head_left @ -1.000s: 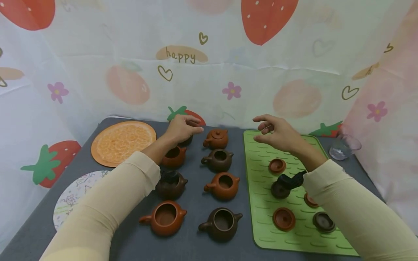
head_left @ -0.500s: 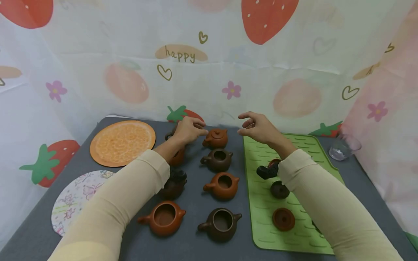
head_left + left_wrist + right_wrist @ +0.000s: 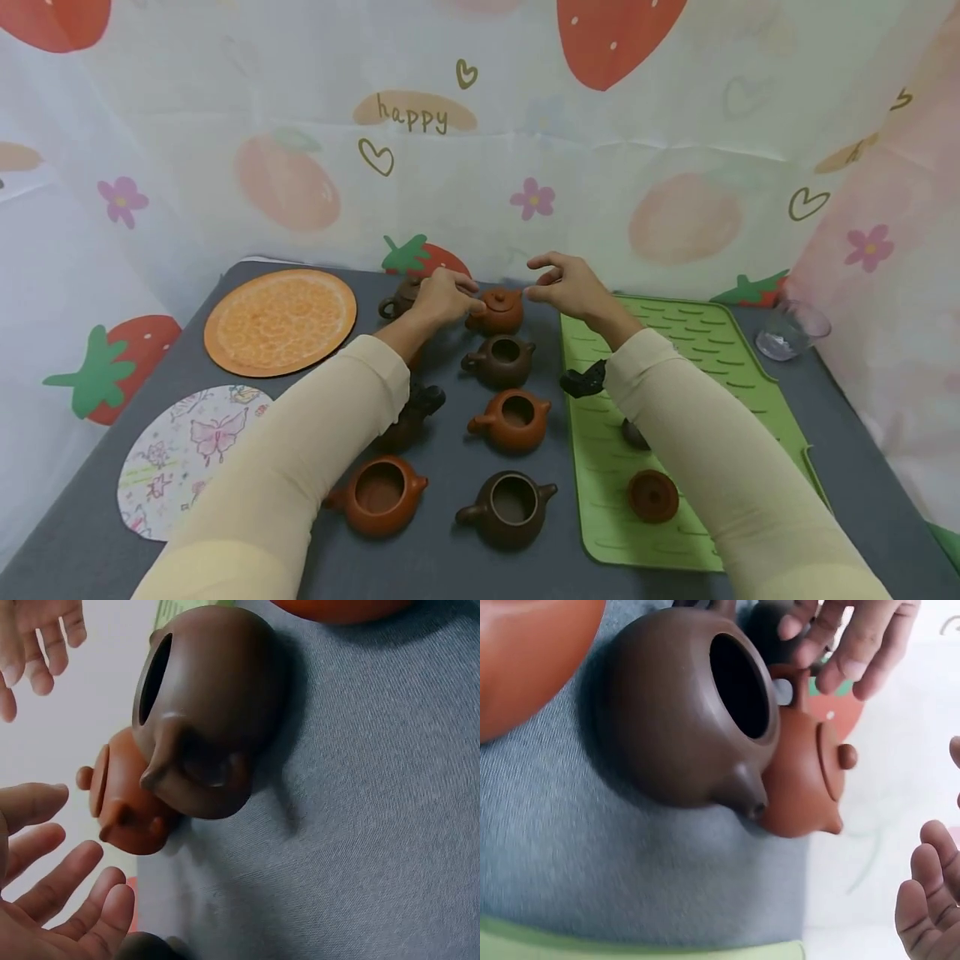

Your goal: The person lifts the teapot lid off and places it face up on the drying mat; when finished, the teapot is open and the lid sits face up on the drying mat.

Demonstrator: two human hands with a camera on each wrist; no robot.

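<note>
At the back of the table stands a reddish-brown lidded teapot (image 3: 500, 312), between my two hands. My left hand (image 3: 444, 298) hovers by its handle side, fingers loosely bent and holding nothing. On the spout side my right hand (image 3: 570, 287) is held in the air, also holding nothing, its fingers apart from the pot. A lidless dark brown teapot (image 3: 217, 682) sits just in front of the lidded one. Partly hidden behind my left hand is another dark brown teapot (image 3: 401, 296).
Several lidless teapots, such as an orange-brown one (image 3: 516, 421), stand in two columns. A green mat (image 3: 690, 333) at right bears loose lids (image 3: 652, 496), partly covered by my right sleeve. At left lie an orange round mat (image 3: 281, 321) and a patterned one (image 3: 180, 458). A clear glass (image 3: 791, 329) lies far right.
Both hands have closed in on the lidded teapot: the left moved rightward, the right leftward off the green mat. The teapots have stayed in place.
</note>
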